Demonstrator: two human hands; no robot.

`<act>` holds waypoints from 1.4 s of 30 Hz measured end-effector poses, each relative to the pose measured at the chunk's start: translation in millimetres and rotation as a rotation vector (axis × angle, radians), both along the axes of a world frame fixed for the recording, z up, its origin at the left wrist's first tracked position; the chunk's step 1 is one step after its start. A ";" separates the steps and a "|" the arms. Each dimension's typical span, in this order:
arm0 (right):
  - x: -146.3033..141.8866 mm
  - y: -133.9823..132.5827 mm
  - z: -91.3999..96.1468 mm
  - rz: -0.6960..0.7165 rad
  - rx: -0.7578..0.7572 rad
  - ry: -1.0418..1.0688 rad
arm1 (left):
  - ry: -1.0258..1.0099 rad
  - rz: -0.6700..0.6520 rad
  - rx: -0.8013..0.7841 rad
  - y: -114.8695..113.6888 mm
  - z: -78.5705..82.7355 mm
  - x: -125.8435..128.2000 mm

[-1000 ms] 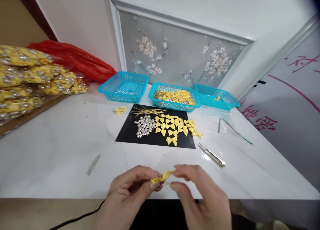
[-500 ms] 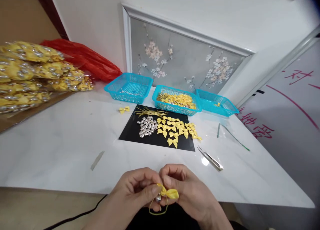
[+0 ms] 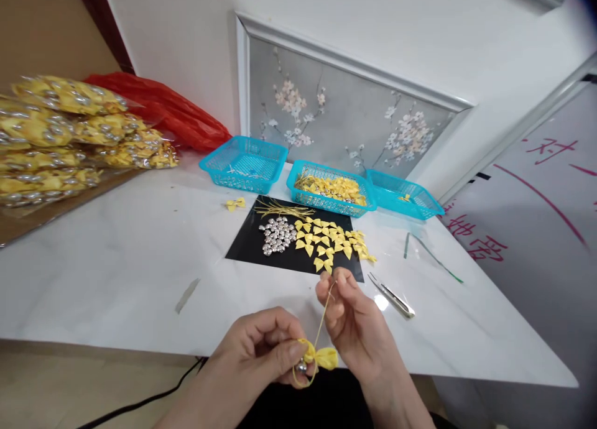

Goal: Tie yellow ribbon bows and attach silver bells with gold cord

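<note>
My left hand (image 3: 268, 351) pinches a yellow ribbon bow (image 3: 326, 358) by its left loop, above the table's front edge. Under the bow hangs a small silver bell (image 3: 301, 366), with a loop of yellow cord (image 3: 305, 385) curving round it. My right hand (image 3: 352, 311), raised up and to the right, is closed on the free end of the cord, which runs taut down to the bow. Part of the bow is hidden by my left thumb.
A black mat (image 3: 247, 245) bears silver bells (image 3: 278, 236), yellow bows (image 3: 321, 239) and cut cords (image 3: 284, 208). Tweezers (image 3: 392, 297) lie to the right. Behind stand three blue baskets (image 3: 245, 183). Bagged yellow pieces (image 3: 56, 130) fill the left side, beside a red bag (image 3: 163, 109).
My right hand has moved up and away from the bow, drawing the cord out straight. My left hand keeps its pinch on the bow. The view has shifted slightly.
</note>
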State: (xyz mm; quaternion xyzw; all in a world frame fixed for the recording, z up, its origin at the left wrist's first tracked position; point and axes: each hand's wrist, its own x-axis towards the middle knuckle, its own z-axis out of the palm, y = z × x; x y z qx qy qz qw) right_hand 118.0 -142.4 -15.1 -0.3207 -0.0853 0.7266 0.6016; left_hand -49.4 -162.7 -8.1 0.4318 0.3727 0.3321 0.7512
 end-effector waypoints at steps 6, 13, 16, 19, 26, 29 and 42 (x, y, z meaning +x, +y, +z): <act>11.4 7.1 -1.2 -0.178 0.140 -0.113 | -0.031 -0.001 -0.060 -0.7 2.6 -0.5; 17.4 5.5 -3.2 -0.303 0.282 -0.312 | 0.005 0.012 -0.053 0.6 1.7 -2.6; 16.5 0.2 -1.5 -0.315 0.315 -0.413 | 0.019 0.056 -0.025 0.7 1.9 -2.6; 15.4 -4.2 -1.2 -0.308 0.348 -0.476 | 0.013 0.070 -0.014 0.2 4.8 -1.8; 19.3 -3.8 -5.4 -0.351 0.378 -0.620 | 0.053 0.078 0.060 -1.5 7.6 -1.0; 24.1 -1.2 -6.7 -0.388 0.410 -0.658 | 0.107 0.033 0.101 -0.5 6.9 -2.1; 4.6 -46.2 17.1 0.077 0.494 -1.001 | 0.341 0.085 0.301 -3.1 9.7 -2.5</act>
